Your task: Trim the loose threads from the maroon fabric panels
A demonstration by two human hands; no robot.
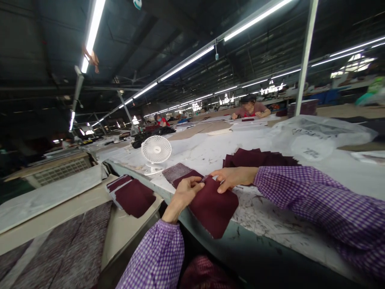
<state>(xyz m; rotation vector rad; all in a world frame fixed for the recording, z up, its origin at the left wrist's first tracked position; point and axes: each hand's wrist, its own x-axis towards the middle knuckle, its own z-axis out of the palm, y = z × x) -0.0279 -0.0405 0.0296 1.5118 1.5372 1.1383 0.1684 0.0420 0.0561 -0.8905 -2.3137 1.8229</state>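
Note:
A maroon fabric piece [214, 206] lies across the front edge of the white-covered table [195, 146], its near corner hanging over. My left hand [187, 193] pinches the piece's upper left edge between thumb and fingers. From the right, my right hand [233, 177] grips the top edge, thumb on the cloth. Just beyond my left hand lies a grey speckled fabric piece [177, 171] with more maroon cloth beside it. Behind my right hand, several maroon pieces lie fanned in a pile [255, 157]. My palms and the undersides of my fingers are hidden.
A small white fan [156, 150] stands on the table. Left and lower, a side table [120, 237] bears stacked maroon pieces [135, 196] and speckled fabric [69, 245]. Clear plastic [321, 134] lies at right, near a metal post [306, 60]. A co-worker [252, 109] leans over the far side.

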